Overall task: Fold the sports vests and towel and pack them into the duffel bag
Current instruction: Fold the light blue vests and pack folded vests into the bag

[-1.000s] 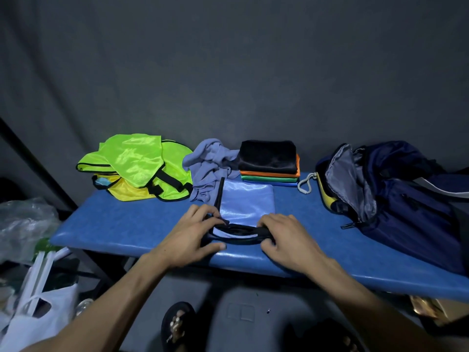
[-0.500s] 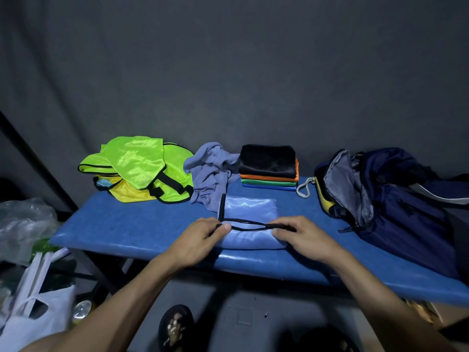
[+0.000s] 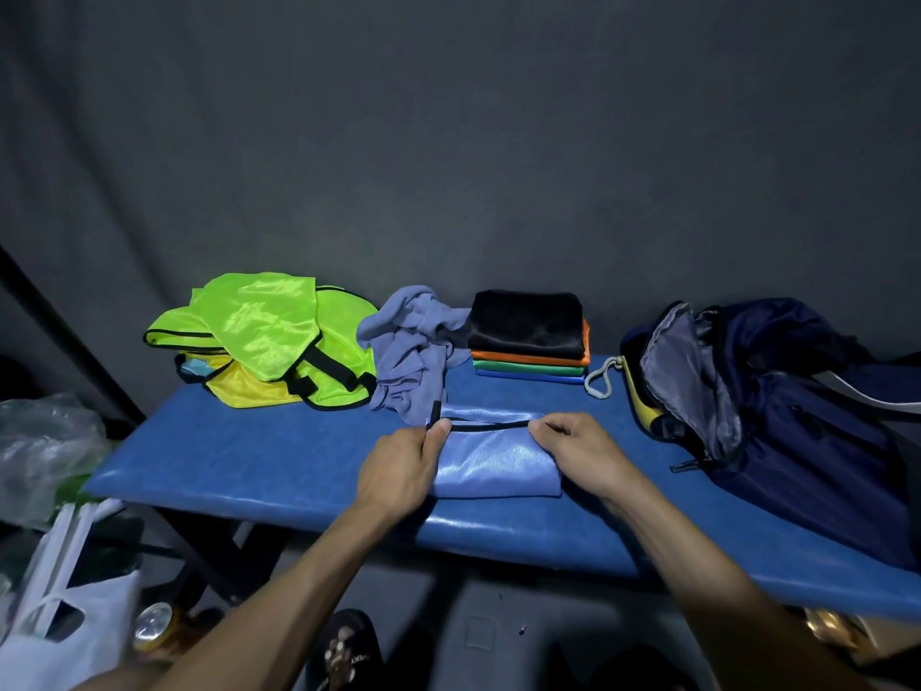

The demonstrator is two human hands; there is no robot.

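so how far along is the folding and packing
Done: a folded stack of black, orange, green and blue pieces sits at the back of the bench. In hand: the left hand and right hand pinch the black-trimmed edge of a blue vest, mid-fold. Left: the neon vests and grey-blue towel lie unfolded, and the open duffel bag shows nothing packed.
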